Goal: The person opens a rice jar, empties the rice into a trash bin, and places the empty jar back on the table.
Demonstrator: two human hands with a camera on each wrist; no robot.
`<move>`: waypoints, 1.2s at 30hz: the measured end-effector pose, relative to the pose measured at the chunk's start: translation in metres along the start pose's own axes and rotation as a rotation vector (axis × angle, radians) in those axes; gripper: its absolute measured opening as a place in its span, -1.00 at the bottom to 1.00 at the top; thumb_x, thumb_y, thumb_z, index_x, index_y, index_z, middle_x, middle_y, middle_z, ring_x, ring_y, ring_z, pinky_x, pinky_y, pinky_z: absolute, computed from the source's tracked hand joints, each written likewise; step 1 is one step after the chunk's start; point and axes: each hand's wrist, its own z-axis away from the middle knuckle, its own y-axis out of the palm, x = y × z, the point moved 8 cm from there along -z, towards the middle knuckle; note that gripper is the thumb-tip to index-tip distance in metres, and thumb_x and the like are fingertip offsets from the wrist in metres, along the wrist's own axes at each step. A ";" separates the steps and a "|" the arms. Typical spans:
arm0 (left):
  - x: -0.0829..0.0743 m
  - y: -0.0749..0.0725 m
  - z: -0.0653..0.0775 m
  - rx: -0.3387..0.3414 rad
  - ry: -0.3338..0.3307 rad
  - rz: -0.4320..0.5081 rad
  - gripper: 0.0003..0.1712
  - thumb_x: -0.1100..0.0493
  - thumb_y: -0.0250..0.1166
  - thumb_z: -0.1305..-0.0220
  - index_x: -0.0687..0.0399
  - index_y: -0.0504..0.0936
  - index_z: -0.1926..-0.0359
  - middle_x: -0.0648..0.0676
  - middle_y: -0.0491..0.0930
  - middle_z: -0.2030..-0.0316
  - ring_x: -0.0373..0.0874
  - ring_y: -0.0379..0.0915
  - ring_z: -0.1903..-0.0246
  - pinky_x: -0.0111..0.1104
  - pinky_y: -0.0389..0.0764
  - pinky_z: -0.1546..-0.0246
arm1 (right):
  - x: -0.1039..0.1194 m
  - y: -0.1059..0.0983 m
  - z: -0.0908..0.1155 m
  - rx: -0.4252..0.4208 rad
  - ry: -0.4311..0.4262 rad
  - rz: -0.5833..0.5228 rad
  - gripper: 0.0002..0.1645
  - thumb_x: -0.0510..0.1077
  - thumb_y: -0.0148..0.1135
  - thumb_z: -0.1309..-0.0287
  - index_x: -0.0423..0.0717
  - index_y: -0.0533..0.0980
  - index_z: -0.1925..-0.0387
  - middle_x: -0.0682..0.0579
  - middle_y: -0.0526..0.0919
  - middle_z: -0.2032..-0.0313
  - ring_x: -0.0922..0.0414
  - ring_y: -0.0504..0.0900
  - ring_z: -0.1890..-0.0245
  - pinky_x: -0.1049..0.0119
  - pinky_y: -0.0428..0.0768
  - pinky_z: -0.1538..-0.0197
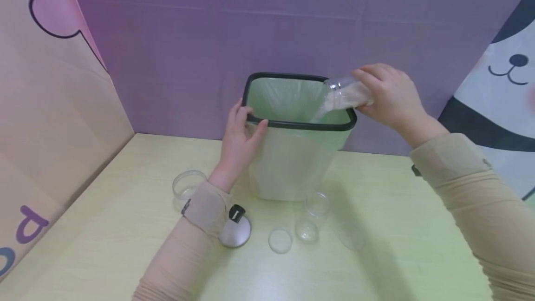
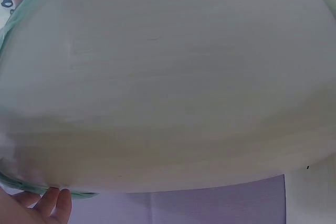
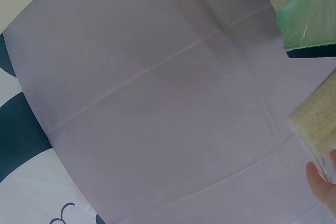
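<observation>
A white trash bin with a black rim and a green liner bag stands on the table. My left hand grips its rim at the left front corner, thumb in front. In the left wrist view, the bin's pale wall fills most of the picture, fingers at the lower left. With my right hand, I hold a clear jar tilted mouth-down over the right side of the bin. Pale grainy stuff streams from the jar's mouth into the bag. The right wrist view shows the jar's base end and pale contents.
In front of the bin lie a clear jar on its side, a clear round lid and another faint clear disc. A clear round container and a silver lid sit by my left forearm. A purple backdrop rises behind.
</observation>
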 end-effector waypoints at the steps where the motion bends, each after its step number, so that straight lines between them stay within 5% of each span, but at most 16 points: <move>1: 0.000 0.000 0.000 -0.001 0.000 0.001 0.05 -0.67 -0.29 -0.02 0.21 0.34 0.02 0.30 0.08 -0.38 0.19 0.34 -0.10 0.05 0.48 0.00 | 0.000 0.000 0.000 -0.002 -0.002 -0.002 -0.23 -0.40 0.49 0.43 -0.28 0.49 -0.02 -0.30 0.58 0.05 -0.28 0.51 0.03 -0.24 0.50 0.03; 11: -0.001 0.000 0.001 0.002 -0.003 0.004 0.01 -0.64 -0.26 -0.06 0.20 0.34 0.01 0.29 0.07 -0.39 0.19 0.38 -0.05 0.05 0.50 0.02 | 0.001 -0.002 -0.001 -0.003 -0.001 -0.009 -0.23 -0.40 0.49 0.45 -0.27 0.50 -0.02 -0.29 0.59 0.06 -0.27 0.51 0.02 -0.24 0.50 0.03; 15: 0.000 0.001 0.000 0.013 -0.014 0.007 -0.33 -0.34 -0.01 -0.30 0.18 0.33 -0.01 0.26 0.05 -0.40 0.17 0.36 -0.08 0.05 0.49 -0.01 | 0.001 -0.002 -0.001 0.000 -0.003 -0.007 -0.23 -0.41 0.49 0.45 -0.27 0.49 -0.02 -0.29 0.59 0.06 -0.28 0.51 0.03 -0.24 0.50 0.04; 19: 0.002 0.002 -0.001 0.024 -0.031 -0.001 -0.57 -0.03 0.13 -0.33 0.18 0.33 -0.03 0.26 0.04 -0.41 0.17 0.33 -0.15 0.05 0.47 -0.06 | 0.002 -0.002 -0.001 -0.006 -0.008 -0.007 -0.23 -0.41 0.48 0.46 -0.27 0.50 -0.01 -0.30 0.59 0.07 -0.28 0.51 0.04 -0.24 0.50 0.05; 33: 0.002 0.002 -0.002 0.016 -0.019 -0.004 -0.57 -0.04 0.13 -0.33 0.18 0.34 -0.01 0.27 0.05 -0.40 0.14 0.41 0.02 0.00 0.51 0.02 | 0.001 0.000 -0.001 -0.006 -0.013 0.009 -0.23 -0.41 0.49 0.44 -0.26 0.49 -0.02 -0.28 0.59 0.06 -0.26 0.51 0.03 -0.24 0.51 0.06; 36: 0.002 0.002 -0.002 0.014 -0.013 -0.002 -0.46 -0.19 0.08 -0.33 0.19 0.34 -0.01 0.28 0.06 -0.40 0.14 0.42 0.04 0.00 0.51 0.02 | 0.001 0.000 -0.001 -0.003 -0.011 0.012 -0.23 -0.41 0.49 0.44 -0.26 0.49 -0.02 -0.28 0.59 0.05 -0.27 0.51 0.03 -0.24 0.51 0.06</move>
